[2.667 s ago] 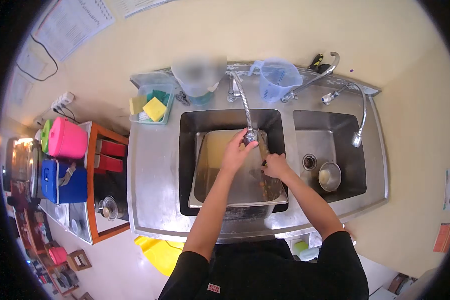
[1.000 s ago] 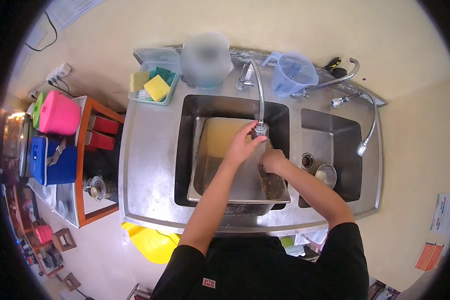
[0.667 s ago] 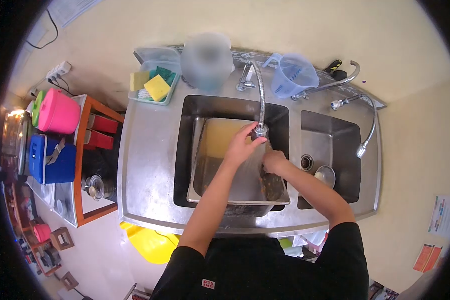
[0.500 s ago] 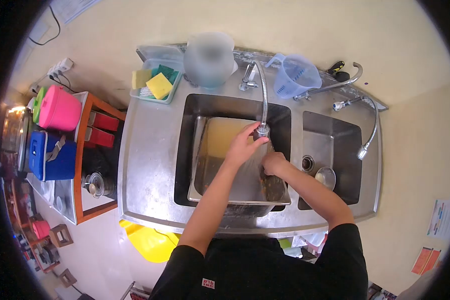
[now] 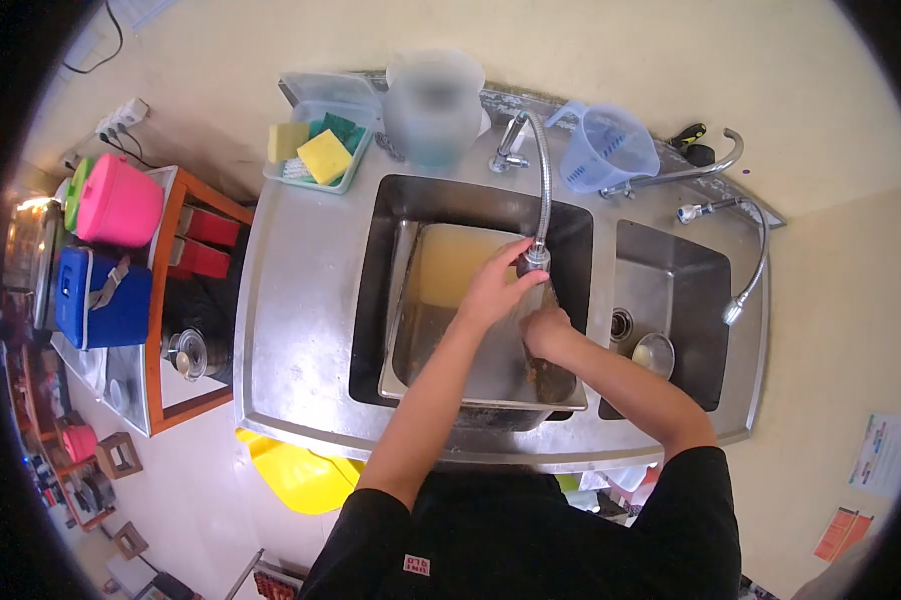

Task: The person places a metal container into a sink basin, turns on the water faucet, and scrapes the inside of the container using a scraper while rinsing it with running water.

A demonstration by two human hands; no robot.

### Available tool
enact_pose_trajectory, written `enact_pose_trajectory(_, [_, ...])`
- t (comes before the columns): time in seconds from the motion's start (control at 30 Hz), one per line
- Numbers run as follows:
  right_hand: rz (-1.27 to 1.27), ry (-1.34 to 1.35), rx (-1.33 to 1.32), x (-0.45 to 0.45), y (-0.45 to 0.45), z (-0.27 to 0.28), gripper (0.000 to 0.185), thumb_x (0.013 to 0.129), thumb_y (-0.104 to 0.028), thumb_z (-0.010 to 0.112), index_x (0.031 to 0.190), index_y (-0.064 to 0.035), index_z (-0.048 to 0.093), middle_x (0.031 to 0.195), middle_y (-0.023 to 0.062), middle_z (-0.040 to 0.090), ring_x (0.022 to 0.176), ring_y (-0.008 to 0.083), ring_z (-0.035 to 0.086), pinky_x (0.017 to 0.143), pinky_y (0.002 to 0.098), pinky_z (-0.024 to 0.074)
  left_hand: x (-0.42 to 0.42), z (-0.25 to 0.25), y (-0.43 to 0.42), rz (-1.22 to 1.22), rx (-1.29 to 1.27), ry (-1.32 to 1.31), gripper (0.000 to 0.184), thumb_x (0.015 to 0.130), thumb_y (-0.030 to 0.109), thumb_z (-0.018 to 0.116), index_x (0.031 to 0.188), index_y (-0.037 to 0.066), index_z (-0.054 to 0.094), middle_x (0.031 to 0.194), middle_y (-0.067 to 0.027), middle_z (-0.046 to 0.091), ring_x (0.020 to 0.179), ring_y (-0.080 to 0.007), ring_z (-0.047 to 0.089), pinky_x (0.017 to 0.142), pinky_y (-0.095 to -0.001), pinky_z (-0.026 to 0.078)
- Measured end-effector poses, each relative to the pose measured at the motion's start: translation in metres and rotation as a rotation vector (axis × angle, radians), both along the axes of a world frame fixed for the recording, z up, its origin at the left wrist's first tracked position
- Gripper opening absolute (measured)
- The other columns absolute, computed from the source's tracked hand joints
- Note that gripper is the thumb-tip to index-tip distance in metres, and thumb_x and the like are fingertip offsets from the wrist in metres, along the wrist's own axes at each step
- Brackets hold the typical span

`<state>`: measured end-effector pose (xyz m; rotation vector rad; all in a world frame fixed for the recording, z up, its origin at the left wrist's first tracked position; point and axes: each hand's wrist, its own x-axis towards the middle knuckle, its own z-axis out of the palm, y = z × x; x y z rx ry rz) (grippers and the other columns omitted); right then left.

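My left hand has its thumb and fingers around the spray head of the flexible faucet, over the left sink basin. Below it a deep rectangular metal pan sits tilted in that basin. A pale yellow patch shows at the far end inside the pan. Lower and to the right, my right hand is closed, reaching into the pan near its right wall; whatever it grips is hidden. Brownish residue marks the pan wall beside this hand.
The right basin contains a small round bowl, with a second flexible faucet above. Behind the sinks stand a frosted pitcher, a measuring jug and a tub with sponges. A blue cooler is at left.
The whole view has shifted slightly. My left hand stays on the spray head, and my right hand remains closed at the pan's right side with little visible movement.
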<state>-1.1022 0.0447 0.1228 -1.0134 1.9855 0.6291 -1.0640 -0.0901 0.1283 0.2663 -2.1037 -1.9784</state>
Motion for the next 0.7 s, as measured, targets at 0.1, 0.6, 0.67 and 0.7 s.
enact_pose_trajectory(0.1, [-0.161, 0.058, -0.04, 0.011, -0.001, 0.008, 0.024, 0.082, -0.012, 0.071, 0.104, -0.0052, 0.077, 0.108, 0.0155, 0.075, 0.104, 0.0309, 0.072, 0.085, 0.0439, 0.0581, 0.0, 0.0, 0.0, -0.011, 0.024, 0.012, 0.065, 0.083, 0.027, 0.082, 0.137, 0.002, 0.056, 0.13, -0.0131, 0.063, 0.106, -0.0222, 0.066, 0.095, -0.0344, 0.051])
enact_pose_trajectory(0.6, [-0.003, 0.042, -0.152, -0.004, 0.025, 0.007, 0.024, 0.083, -0.017, 0.065, 0.104, -0.0094, 0.076, 0.106, 0.0155, 0.074, 0.099, 0.033, 0.073, 0.08, 0.0437, 0.0586, 0.004, 0.005, -0.002, 0.037, -0.094, -0.03, 0.067, 0.082, 0.03, 0.082, 0.137, 0.002, 0.056, 0.131, -0.0151, 0.063, 0.107, -0.0255, 0.066, 0.094, -0.0364, 0.052])
enact_pose_trajectory(0.67, [0.026, 0.017, -0.125, -0.007, 0.02, 0.023, 0.027, 0.081, -0.019, 0.067, 0.105, -0.0095, 0.075, 0.104, 0.0155, 0.074, 0.098, 0.0335, 0.072, 0.08, 0.0448, 0.0585, 0.0, -0.004, 0.0, 0.023, -0.068, -0.008, 0.067, 0.082, 0.031, 0.082, 0.137, 0.002, 0.056, 0.131, -0.0153, 0.063, 0.108, -0.0258, 0.066, 0.095, -0.0366, 0.052])
enact_pose_trajectory(0.7, [0.038, 0.009, -0.113, -0.009, 0.019, 0.027, 0.028, 0.08, -0.02, 0.068, 0.106, -0.0096, 0.074, 0.103, 0.0155, 0.074, 0.097, 0.0338, 0.072, 0.08, 0.0453, 0.0584, -0.001, -0.008, 0.001, 0.012, -0.035, -0.01, 0.066, 0.083, 0.03, 0.082, 0.137, 0.002, 0.056, 0.131, -0.0146, 0.064, 0.111, -0.0242, 0.065, 0.097, -0.0361, 0.051])
